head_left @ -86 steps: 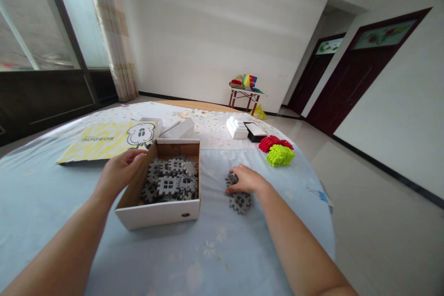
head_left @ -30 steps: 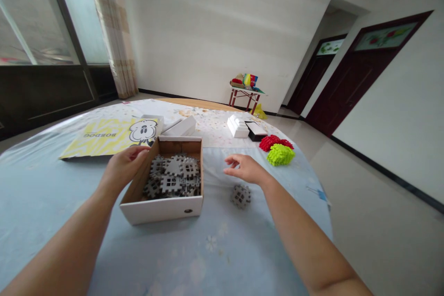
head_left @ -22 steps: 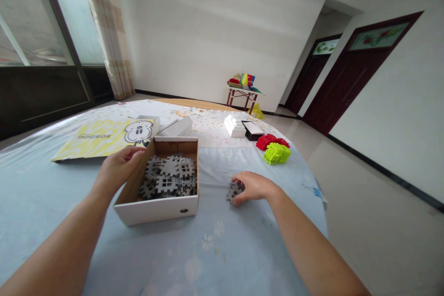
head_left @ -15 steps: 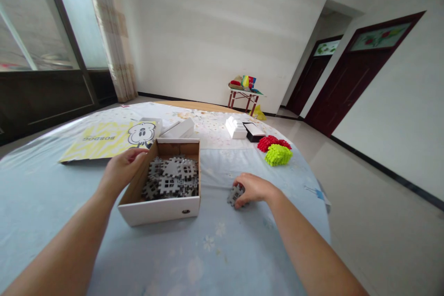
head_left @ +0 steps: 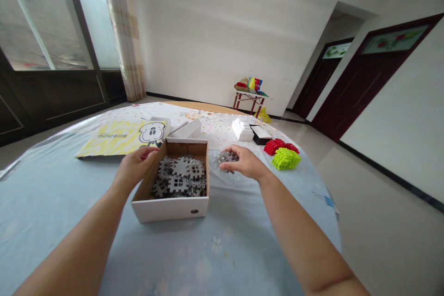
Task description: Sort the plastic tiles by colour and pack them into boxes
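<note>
An open white box [head_left: 169, 210] with a brown inside stands on the cloth-covered table, and several grey notched plastic pieces [head_left: 180, 176] lie in it. My left hand [head_left: 138, 165] is closed on the box's left wall near the far corner. Just right of the box, my right hand [head_left: 243, 162] pinches a few grey pieces [head_left: 227, 159] between thumb and fingers, raised a little above the cloth. How many pieces it holds cannot be told.
A yellow and white BOBDOG lid [head_left: 114, 138] lies at the left. Behind the box is a white carton [head_left: 189, 129]. A white object [head_left: 243, 129], a black and white box [head_left: 261, 134], red pieces [head_left: 274, 146] and lime-green pieces [head_left: 286, 159] stand at the right.
My right hand has lifted the grey pieces off the cloth and moved them left and away from me, closer to the box. My left hand stays at the box wall. The view has shifted slightly.
</note>
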`<state>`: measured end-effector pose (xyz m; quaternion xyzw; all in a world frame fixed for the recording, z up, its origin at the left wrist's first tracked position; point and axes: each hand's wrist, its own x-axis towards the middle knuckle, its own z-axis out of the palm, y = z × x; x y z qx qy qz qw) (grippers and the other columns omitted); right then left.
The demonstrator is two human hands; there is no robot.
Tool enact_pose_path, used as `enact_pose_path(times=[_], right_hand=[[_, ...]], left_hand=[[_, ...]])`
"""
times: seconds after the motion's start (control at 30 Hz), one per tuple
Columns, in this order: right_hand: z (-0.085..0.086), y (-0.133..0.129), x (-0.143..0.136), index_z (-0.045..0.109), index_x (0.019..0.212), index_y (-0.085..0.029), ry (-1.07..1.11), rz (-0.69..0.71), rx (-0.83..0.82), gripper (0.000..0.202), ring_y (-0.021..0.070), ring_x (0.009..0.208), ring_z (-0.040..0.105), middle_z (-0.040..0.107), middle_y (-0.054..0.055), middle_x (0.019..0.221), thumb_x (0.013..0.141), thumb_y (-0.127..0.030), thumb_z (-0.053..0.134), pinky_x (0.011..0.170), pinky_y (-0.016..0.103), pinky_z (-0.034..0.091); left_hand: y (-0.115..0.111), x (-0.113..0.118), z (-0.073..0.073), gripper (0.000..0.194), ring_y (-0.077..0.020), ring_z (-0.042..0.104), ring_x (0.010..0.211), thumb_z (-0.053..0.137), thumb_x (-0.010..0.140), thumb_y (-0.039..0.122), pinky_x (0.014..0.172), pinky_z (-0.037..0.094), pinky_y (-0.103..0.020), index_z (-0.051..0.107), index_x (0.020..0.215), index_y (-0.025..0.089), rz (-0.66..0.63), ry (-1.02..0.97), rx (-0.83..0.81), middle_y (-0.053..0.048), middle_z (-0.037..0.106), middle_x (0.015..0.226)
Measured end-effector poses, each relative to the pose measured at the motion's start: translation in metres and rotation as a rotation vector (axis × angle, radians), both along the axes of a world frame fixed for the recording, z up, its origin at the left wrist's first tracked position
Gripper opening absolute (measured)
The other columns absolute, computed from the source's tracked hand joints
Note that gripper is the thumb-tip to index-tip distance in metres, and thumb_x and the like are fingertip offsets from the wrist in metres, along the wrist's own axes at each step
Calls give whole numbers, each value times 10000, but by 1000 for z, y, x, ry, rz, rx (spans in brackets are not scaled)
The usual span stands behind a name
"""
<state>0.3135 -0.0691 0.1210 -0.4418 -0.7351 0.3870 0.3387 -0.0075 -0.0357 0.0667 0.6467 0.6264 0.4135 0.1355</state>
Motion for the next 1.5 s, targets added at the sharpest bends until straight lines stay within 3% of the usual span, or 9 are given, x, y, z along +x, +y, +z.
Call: enact_pose_path(times=[0.1,0.23,0.47,0.6,0.77,1.0,1.2,1.33,1.5], right_hand=[[16,11,-36,563,1029,-169,111,57,52,502,114,664,566,614,5,791,617,-398,733,643,256,475],[14,26,-66,481,1189,-185,181,56,87,618,135,840,588,603,54,991,663,-423,702,776,278,475],[-15,19,-40,506,1178,-165,-216,-201,232,554,140,772,576,600,79,1006,744,-497,598,756,301,459],[-28,6,-26,514,1178,-159,-358,-158,83,665,167,730,606,643,76,861,709,-628,556,672,278,457],[-40,5,-32,464,1196,-152,-227,-5,-244,718,137,540,606,657,62,758,706,-673,517,469,219,434],[-34,17,-28,591,748,-156,-395,-14,-35,133,118,528,562,587,-7,558,748,-274,530,473,185,383],[-20,49,8,669,830,-146,-510,-47,119,231,132,649,568,671,2,708,715,-164,470,584,202,396],[-25,75,23,679,952,-160,-562,-111,156,313,159,789,601,697,23,892,731,-150,458,688,217,417],[-39,86,27,679,984,-187,-573,-282,175,292,175,819,622,700,45,912,755,-216,499,715,239,432]], left_hand=[[-1,1,0,471,-184,599,768,454,709,481,714,437,-257,649,971,141,-3,-13,-3,-49,689,839],[-2,2,2,474,-188,604,781,472,692,490,727,441,-259,648,963,144,0,-45,-29,-54,690,841],[2,-2,-4,492,-176,595,721,481,678,509,670,446,-259,643,975,152,-13,-64,-38,-35,677,775],[2,-1,-4,487,-166,579,662,479,681,508,619,437,-250,649,963,149,0,-54,-27,-28,657,702],[3,0,-4,503,-172,596,683,470,696,514,635,440,-253,631,1006,153,37,-31,-46,-36,660,742],[-4,23,1,416,-191,627,737,465,708,468,658,454,-271,649,969,201,68,-11,-41,-36,687,799],[-9,37,6,385,-180,631,673,493,706,447,657,467,-286,645,931,175,-90,-97,-88,-43,688,787],[-2,19,3,340,-185,613,722,543,681,396,686,461,-299,641,924,179,143,-178,7,-57,670,832],[8,1,-9,492,-112,585,609,624,646,285,531,451,-240,486,1094,134,407,-806,7,-51,582,874]])
